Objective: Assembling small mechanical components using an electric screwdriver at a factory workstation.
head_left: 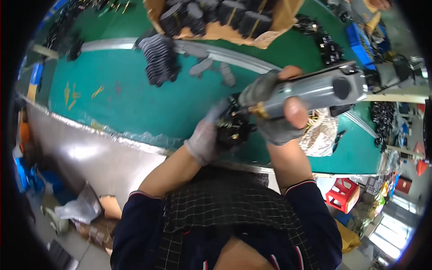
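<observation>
The right hand (276,130), gloved, is wrapped around the grey tool (317,90), which points left at the black part (235,128) over the nearer side of the green table (130,101). The left hand (203,138), gloved and blurred, holds that part from its left side, and whether the tool touches it is too blurred to tell. Beyond them lie a stack of dark pads (158,58) and a few loose pads (201,67), with an open carton (264,39) behind and a clear bag (318,140) at right
</observation>
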{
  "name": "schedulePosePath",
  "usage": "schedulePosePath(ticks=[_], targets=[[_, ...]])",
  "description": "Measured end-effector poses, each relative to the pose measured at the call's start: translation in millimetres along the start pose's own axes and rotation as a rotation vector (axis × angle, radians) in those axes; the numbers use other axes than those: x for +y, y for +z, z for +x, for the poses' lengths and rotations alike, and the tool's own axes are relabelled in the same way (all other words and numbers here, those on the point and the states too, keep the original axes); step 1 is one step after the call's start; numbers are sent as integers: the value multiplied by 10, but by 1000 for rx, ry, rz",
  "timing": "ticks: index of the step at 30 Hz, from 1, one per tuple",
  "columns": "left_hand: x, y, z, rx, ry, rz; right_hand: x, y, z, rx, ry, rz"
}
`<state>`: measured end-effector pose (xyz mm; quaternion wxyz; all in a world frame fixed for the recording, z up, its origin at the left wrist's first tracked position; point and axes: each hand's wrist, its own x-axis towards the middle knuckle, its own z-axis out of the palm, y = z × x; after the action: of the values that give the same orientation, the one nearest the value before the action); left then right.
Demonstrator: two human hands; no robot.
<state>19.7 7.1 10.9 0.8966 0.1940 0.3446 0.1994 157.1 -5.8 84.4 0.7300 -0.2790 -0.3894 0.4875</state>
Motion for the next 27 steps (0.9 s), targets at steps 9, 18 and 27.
schedulePosePath(ticks=[9, 18, 27], targets=[[86, 84, -32, 50, -71, -315, -11, 69, 139, -66, -49, 69], [92, 41, -79, -15, -36, -231, -131, 133, -106, -82, 22, -45], [22, 154, -111, 53, -5, -162, -88, 34, -233, -188, -38, 111]])
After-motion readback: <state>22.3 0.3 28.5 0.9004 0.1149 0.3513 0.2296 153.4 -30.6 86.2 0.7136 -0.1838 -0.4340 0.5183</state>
